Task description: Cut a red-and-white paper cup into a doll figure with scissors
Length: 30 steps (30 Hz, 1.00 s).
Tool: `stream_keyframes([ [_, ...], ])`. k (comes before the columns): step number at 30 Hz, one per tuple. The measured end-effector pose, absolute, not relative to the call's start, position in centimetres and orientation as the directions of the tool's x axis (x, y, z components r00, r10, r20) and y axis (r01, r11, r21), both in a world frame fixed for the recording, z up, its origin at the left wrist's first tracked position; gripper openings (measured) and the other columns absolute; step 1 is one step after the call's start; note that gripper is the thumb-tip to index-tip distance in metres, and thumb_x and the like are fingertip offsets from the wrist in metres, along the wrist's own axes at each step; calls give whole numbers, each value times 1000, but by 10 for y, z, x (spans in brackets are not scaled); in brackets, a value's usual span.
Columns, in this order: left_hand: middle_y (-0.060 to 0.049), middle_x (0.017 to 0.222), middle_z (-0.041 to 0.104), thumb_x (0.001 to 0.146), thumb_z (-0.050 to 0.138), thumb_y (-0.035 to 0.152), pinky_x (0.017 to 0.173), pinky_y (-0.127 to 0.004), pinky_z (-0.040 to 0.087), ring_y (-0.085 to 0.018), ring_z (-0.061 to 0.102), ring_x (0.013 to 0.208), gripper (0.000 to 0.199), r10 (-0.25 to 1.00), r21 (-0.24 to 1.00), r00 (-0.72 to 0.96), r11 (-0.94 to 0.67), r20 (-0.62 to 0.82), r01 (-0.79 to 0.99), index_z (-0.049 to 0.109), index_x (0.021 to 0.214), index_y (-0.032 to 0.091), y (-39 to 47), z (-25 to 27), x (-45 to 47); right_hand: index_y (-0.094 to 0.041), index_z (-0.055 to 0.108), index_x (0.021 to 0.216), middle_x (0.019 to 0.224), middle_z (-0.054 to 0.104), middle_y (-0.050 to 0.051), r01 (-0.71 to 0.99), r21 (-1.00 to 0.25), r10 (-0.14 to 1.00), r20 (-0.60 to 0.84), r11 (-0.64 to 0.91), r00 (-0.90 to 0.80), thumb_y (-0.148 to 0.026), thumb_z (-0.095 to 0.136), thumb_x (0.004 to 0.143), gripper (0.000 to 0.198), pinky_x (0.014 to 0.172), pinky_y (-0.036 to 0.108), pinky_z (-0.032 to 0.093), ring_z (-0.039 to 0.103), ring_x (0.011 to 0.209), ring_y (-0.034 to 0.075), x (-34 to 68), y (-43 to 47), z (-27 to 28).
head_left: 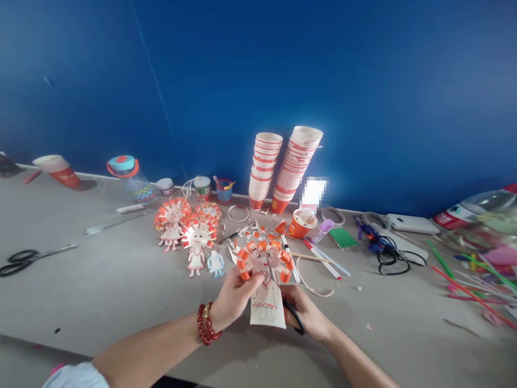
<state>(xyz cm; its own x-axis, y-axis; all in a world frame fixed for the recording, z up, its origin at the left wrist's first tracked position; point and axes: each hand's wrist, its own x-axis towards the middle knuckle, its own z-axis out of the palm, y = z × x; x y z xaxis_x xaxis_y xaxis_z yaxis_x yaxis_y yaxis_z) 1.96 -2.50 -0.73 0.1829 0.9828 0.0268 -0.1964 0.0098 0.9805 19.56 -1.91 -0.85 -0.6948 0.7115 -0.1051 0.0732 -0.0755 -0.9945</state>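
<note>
A paper doll (266, 302) with curled orange paper hair and a drawn red-trimmed dress is held up in front of me. Thumb on its front, my left hand (236, 296) is closed on the doll's left side. My right hand (305, 312) grips scissors (297, 319) by the black handles; their blades reach up by the doll's neck. Several finished-looking paper dolls (197, 242) with orange fringed hair lie to the left. Beside them is a small white dress-shaped cutout (216, 263) with blue edges.
Two tall stacks of paper cups (264, 172) stand by the blue wall. Another pair of scissors (24, 261) lies far left. Paper scraps, markers (323, 260), a scrap-filled orange cup (301, 225) and a glue gun (374, 240) surround the hands. Colourful pipe cleaners (476, 299) lie right.
</note>
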Motion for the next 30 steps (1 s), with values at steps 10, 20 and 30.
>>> stream_keyframes([
  [10,-3,62,60,80,60,38,63,-29,44,-19,57,69,22,984,983,167,-37,68,-179,66,76,17,-23,-11,20,-9,66,77,66,60,1,80,-993,708,-116,-84,-696,-24,66,73,15,55,22,40,50,59,13,197,-20,-17],
  [20,-1,54,54,80,59,42,59,-26,43,-15,53,60,30,987,986,161,9,19,-167,63,65,16,-25,-16,20,-10,66,77,61,57,-2,59,-992,738,-124,-114,-664,-21,66,73,12,50,19,35,44,54,10,192,-22,-8],
  [30,-1,50,54,80,59,42,57,-25,43,-15,53,58,33,987,986,160,3,24,-165,63,60,16,-26,-16,19,-9,65,77,59,54,-1,79,-989,757,-148,-127,-637,-28,68,75,20,47,19,34,42,51,9,192,-25,-14],
])
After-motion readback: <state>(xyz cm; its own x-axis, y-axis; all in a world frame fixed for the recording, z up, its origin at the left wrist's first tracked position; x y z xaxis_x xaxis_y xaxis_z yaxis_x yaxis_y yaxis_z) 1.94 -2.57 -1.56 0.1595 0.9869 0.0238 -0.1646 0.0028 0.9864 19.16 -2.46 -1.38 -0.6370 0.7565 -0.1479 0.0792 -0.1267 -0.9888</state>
